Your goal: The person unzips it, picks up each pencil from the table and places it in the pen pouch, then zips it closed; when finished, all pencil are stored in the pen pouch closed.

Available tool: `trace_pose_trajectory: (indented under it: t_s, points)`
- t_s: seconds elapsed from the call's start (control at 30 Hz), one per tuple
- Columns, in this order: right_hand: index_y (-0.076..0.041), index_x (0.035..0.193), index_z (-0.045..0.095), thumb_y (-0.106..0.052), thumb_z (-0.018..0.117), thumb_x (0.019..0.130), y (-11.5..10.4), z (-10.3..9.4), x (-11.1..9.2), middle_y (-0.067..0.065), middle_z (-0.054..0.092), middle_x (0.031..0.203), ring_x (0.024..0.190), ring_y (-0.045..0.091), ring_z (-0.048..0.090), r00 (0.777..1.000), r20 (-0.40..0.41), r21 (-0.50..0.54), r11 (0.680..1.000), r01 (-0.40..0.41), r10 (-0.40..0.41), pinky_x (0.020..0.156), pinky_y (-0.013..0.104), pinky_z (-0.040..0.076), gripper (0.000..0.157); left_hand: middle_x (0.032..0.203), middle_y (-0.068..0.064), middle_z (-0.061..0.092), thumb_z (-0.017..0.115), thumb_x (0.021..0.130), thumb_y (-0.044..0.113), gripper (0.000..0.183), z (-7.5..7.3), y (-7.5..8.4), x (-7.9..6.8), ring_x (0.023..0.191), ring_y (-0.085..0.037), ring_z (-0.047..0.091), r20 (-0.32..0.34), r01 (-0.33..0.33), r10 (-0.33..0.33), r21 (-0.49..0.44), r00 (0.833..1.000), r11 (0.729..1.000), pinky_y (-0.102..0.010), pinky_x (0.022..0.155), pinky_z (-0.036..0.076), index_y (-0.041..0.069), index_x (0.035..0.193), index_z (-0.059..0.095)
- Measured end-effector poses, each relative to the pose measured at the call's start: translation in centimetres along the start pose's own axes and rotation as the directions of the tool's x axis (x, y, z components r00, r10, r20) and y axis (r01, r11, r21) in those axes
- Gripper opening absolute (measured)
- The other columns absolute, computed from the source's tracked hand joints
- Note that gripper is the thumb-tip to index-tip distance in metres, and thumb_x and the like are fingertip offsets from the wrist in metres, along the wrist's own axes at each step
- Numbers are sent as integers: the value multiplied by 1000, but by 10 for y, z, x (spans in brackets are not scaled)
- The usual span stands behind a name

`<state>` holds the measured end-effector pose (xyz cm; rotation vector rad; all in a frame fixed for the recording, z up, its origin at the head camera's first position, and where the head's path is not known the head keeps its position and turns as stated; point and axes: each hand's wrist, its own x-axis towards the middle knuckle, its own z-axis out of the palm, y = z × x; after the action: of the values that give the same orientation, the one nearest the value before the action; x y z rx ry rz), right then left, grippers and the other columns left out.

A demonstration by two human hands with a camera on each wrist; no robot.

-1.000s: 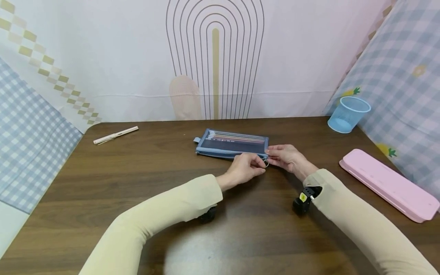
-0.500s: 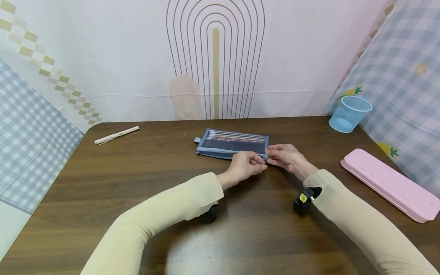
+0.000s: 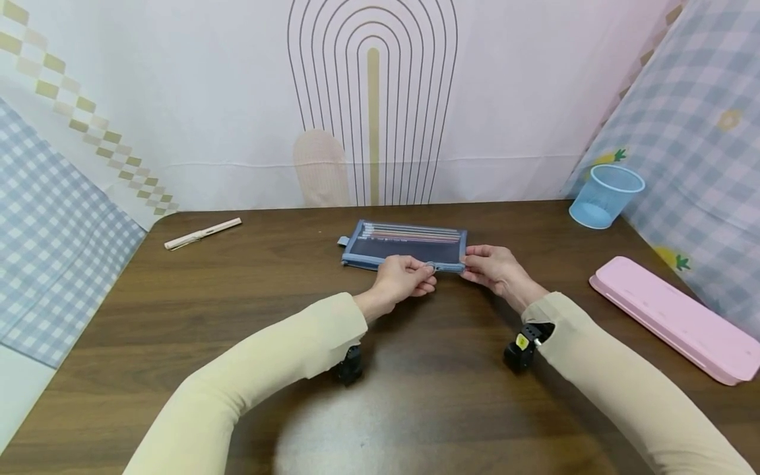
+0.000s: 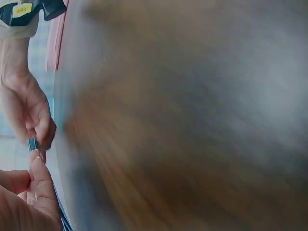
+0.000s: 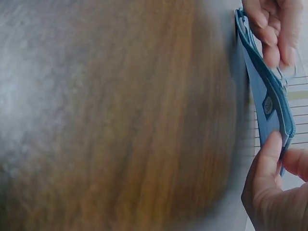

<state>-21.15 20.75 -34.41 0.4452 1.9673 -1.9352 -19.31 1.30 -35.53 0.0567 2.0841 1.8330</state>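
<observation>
A blue zippered pencil case (image 3: 392, 252) with a see-through top lies at the back middle of the table, several pencils (image 3: 410, 232) showing inside. The left hand (image 3: 399, 280) pinches the zipper pull (image 5: 283, 83) at the front edge, between thumb and finger. At the case's right front corner, the right hand (image 3: 497, 272) grips the fabric with thumb and fingers. In the right wrist view the zipper runs along the edge, with a small dark emblem (image 5: 268, 105) on the side. The left wrist view shows only a sliver of the case beyond the fingers.
A white pen (image 3: 202, 233) lies at the back left of the brown table (image 3: 267, 264). A light blue mesh cup (image 3: 604, 198) stands at the back right. Nearer on the right lies a long pink case (image 3: 673, 320). Patterned cloth hangs behind and at both sides.
The left hand has moved left along the case's front edge, drawing the zipper pull away from the right corner. The right hand keeps its grip on the corner.
</observation>
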Motion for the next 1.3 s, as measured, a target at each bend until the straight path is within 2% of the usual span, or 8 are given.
trace_pose_trajectory:
  t_s: [0.2, 0.43, 0.57, 0.83, 1.03, 1.3]
  points:
    - [2, 135, 38, -4, 57, 92, -1, -7, -2, -2, 60, 78, 62, 6, 60, 1000, -23, -4, 1000, -15, 15, 63, 17, 55, 47, 86, -16, 72, 62, 91, 13, 20, -21, -2, -2, 62, -8, 65, -41, -4, 5, 20, 999, 1000, -24, 65, 57, -4, 100, 66]
    - [1, 135, 38, -5, 56, 93, -3, -11, -4, -2, 60, 77, 62, 6, 60, 1000, -23, -4, 1000, -19, 19, 64, 17, 55, 46, 83, -15, 71, 64, 90, 12, 20, -48, -4, -2, 58, -7, 64, -92, 16, -17, -7, 996, 1000, -22, 62, 57, -6, 98, 66]
    - [0, 133, 40, -6, 56, 93, -5, -11, -4, -3, 60, 78, 62, 6, 60, 1000, -27, -14, 1000, -7, 7, 64, 17, 55, 43, 83, -14, 72, 64, 90, 14, 21, -64, -5, -3, 59, -7, 64, -111, 25, -22, 20, 994, 999, -23, 64, 57, -6, 98, 67]
    - [0, 134, 39, -7, 56, 93, -6, -13, -3, -3, 61, 76, 62, 6, 60, 999, -35, -20, 999, -34, 33, 64, 17, 55, 45, 76, -8, 70, 63, 90, 13, 25, -93, -8, -10, 57, -5, 63, -122, 66, -59, 47, 991, 997, -21, 63, 56, -9, 103, 65]
    - [3, 134, 38, -4, 54, 93, -4, -16, -3, -5, 61, 73, 63, 5, 60, 999, -34, -24, 1000, -9, 8, 62, 17, 55, 45, 66, -2, 67, 62, 91, 10, 26, -114, -8, -13, 54, -4, 62, -125, 85, -84, -5, 989, 996, -19, 59, 56, -11, 106, 61]
    - [2, 123, 43, -2, 53, 92, -4, -19, -1, -4, 61, 72, 62, 4, 59, 1000, -1, -11, 1000, 26, -26, 61, 16, 54, 33, 62, 2, 66, 60, 92, 11, 29, -132, -10, -15, 54, -3, 62, -121, 94, -91, 16, 988, 995, -16, 57, 54, -13, 109, 59]
